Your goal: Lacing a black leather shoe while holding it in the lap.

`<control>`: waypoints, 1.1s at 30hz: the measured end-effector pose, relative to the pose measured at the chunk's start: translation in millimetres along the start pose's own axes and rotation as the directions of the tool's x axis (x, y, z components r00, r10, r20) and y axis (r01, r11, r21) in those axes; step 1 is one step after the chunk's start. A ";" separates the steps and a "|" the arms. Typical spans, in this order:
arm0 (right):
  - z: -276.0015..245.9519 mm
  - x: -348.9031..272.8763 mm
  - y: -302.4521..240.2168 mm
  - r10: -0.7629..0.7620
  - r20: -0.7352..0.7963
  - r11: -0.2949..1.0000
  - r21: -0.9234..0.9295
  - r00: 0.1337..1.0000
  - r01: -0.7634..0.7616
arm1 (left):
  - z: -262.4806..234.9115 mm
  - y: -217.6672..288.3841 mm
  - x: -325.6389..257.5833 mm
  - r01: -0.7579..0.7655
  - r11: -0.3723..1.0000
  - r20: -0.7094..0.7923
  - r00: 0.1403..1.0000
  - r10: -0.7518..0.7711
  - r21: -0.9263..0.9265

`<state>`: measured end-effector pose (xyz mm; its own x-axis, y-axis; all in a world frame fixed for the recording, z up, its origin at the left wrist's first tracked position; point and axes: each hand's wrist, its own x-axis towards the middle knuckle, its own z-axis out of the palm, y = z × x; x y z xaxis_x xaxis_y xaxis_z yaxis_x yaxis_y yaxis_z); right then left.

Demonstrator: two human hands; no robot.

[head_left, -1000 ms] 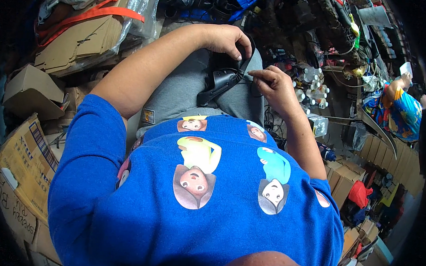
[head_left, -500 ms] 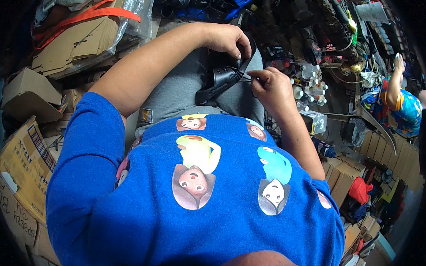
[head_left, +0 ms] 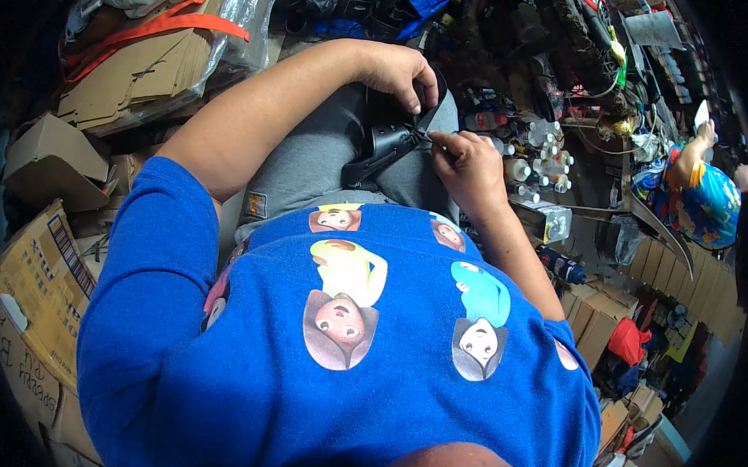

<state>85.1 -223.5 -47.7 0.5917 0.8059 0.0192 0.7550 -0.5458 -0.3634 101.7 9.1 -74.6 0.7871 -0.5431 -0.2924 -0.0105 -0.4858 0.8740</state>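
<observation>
A black leather sandal piece [head_left: 385, 147] with a strap lies across my lap on grey trousers. My left hand [head_left: 396, 70] curls over its far end and grips the strap near the top. My right hand [head_left: 467, 158] pinches the strap at its near side, fingertips closed on a small spot where strap meets the body. Both hands touch the same piece, a few centimetres apart. What sits between my right fingertips is too small to tell. My blue printed shirt fills the lower part of the view.
Flattened cardboard boxes [head_left: 35, 263] pile up at my left, with orange straps over a wrapped stack [head_left: 141, 52]. Small white bottles [head_left: 533, 161] stand at the right. Dark shoe parts [head_left: 513, 24] heap beyond my knees. Another person in a bright patterned shirt [head_left: 697, 195] is at the far right.
My hands stayed on the black piece with only small shifts. The person at the far right raised an arm.
</observation>
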 end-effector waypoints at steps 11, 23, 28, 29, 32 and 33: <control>1.2 4.0 17.8 -0.009 0.025 0.991 0.132 1.000 0.005 | 2.3 -0.8 3.4 -0.066 0.995 0.019 0.998 0.067 -0.071; 6.3 15.2 41.6 0.098 0.320 0.794 0.545 0.942 -0.268 | 6.6 -15.1 6.1 -0.127 0.977 -0.221 0.961 0.164 0.172; 12.1 19.0 60.2 0.021 0.377 0.700 0.656 0.926 -0.284 | 7.4 -15.3 6.1 -0.140 0.974 -0.206 0.963 0.175 0.176; 13.0 19.9 61.2 0.009 0.392 0.670 0.680 0.920 -0.297 | 8.0 -16.2 5.7 -0.141 0.973 -0.212 0.961 0.178 0.181; 14.2 22.3 61.6 -0.006 0.371 0.670 0.691 0.929 -0.272 | 9.5 -18.4 4.1 -0.153 0.971 -0.234 0.953 0.194 0.185; 16.1 21.4 61.6 -0.006 0.371 0.671 0.690 0.929 -0.271 | 10.1 -18.7 3.7 -0.165 0.969 -0.245 0.947 0.208 0.185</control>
<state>139.7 -236.2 -84.7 0.4401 0.8371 -0.3250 0.1518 -0.4261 -0.8918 98.5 9.3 -96.0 0.8944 -0.4474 -0.0003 -0.2537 -0.5077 0.8233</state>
